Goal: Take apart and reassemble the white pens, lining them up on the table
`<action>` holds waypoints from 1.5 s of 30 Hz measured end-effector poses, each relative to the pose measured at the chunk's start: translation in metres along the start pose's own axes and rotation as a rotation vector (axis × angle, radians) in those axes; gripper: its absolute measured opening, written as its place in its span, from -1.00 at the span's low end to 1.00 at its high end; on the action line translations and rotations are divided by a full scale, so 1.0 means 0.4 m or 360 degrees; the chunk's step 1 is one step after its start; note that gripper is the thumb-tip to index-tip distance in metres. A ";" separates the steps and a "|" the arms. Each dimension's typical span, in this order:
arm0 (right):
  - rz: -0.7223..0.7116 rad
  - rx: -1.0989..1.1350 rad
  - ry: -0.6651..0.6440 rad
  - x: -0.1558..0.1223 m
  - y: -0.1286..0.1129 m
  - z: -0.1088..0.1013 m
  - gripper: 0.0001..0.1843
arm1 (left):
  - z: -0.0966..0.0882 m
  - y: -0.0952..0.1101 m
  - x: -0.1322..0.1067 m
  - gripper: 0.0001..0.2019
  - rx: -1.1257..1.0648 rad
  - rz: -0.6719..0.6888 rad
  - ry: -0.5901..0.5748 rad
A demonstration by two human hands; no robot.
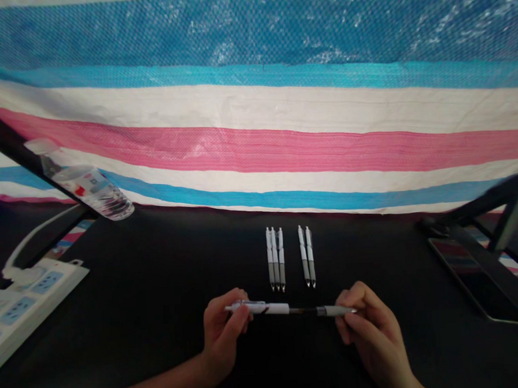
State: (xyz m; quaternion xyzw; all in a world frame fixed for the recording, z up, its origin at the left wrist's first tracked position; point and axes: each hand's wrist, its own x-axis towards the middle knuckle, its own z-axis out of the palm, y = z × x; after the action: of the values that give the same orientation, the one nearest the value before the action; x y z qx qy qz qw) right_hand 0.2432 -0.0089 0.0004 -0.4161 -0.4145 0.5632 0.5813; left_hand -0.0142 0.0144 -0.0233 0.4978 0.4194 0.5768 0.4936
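My left hand (226, 329) pinches the white upper barrel (274, 309) of a pen near its clip and button end. My right hand (372, 330) has its fingers closed around the grey grip section (332, 310), close to the metal tip. The two pen parts are apart, with a dark ink refill (303, 311) showing in the gap between them. The pen lies roughly level across my view. Just beyond it on the black table, three white-and-grey pens (275, 260) lie side by side, and two more pens (307, 257) lie to their right, tips toward me.
A white power strip (39, 310) with a plugged-in cable is at the left. Behind it stands a water bottle (94, 188), tilted in view. A dark phone (476, 281) lies at the right near a black stand leg (510, 221). A striped plastic sheet (256, 148) hangs behind the table.
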 end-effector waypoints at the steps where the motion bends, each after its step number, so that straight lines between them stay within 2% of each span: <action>1: -0.0036 0.0002 0.0046 0.001 0.000 0.000 -0.80 | 0.000 -0.001 -0.001 -0.61 -0.0002 -0.0009 0.0013; 5: -0.0110 -0.0002 0.0192 0.004 0.002 -0.004 -0.81 | -0.002 -0.008 -0.004 -0.63 -0.0027 -0.0046 0.0042; 7: -0.0106 0.0026 0.0196 0.004 0.006 -0.008 -0.82 | -0.003 -0.009 -0.004 -0.64 -0.0042 -0.0043 0.0039; 13: -0.0071 0.0034 0.0111 -0.003 0.012 -0.006 -0.82 | -0.001 -0.011 -0.001 -0.62 0.0006 -0.0034 0.0004; 19: 0.0013 -0.0219 -0.0265 -0.012 0.010 0.019 -0.85 | -0.002 -0.019 -0.007 -0.70 0.0159 0.0001 -0.0062; 23: -0.0137 -0.0439 -0.0255 -0.017 0.019 0.030 -0.91 | -0.001 -0.018 -0.006 -0.74 0.0174 0.0012 -0.0031; 26: -0.0168 -0.0663 -0.0237 -0.015 0.022 0.027 -0.90 | 0.001 -0.013 -0.001 -0.76 0.0123 -0.0002 -0.0019; 30: -0.0163 -0.0944 -0.0272 -0.008 0.014 0.020 -0.81 | 0.003 -0.005 0.002 -0.78 0.0074 -0.0007 -0.0133; 32: -0.0141 -0.1045 -0.0322 -0.005 0.008 0.017 -0.69 | 0.002 -0.004 0.001 -0.76 0.0098 -0.0004 -0.0191; 34: -0.0161 -0.1132 -0.0379 -0.004 0.002 0.014 -0.52 | 0.000 -0.005 -0.003 -0.77 0.0113 0.0026 -0.0187; 36: -0.0212 -0.1163 -0.0441 -0.005 0.001 0.013 -0.44 | -0.002 -0.009 -0.007 -0.78 0.0118 0.0053 -0.0155; 37: -0.0216 -0.1135 -0.0464 -0.007 0.003 0.014 -0.49 | -0.003 -0.011 -0.008 -0.78 0.0118 0.0056 -0.0144; 39: -0.0168 -0.1014 -0.0453 -0.012 0.013 0.016 -0.71 | -0.004 -0.014 -0.007 -0.74 0.0105 0.0048 -0.0132; 41: -0.0102 -0.0883 -0.0352 -0.016 0.026 0.018 -0.66 | -0.005 -0.015 -0.004 -0.70 0.0087 0.0022 -0.0145; 43: -0.0101 -0.0874 -0.0259 -0.017 0.035 0.018 -0.77 | -0.005 -0.015 0.001 -0.66 0.0062 0.0002 -0.0142; 45: -0.0146 -0.1001 -0.0302 -0.015 0.034 0.015 -0.81 | -0.004 -0.015 0.003 -0.64 0.0040 -0.0012 -0.0140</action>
State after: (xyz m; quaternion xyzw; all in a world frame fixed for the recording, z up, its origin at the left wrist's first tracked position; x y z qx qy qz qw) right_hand 0.2333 -0.0144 -0.0108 -0.5018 -0.6386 0.4170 0.4080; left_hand -0.0149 0.0167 -0.0290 0.5272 0.4062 0.5472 0.5075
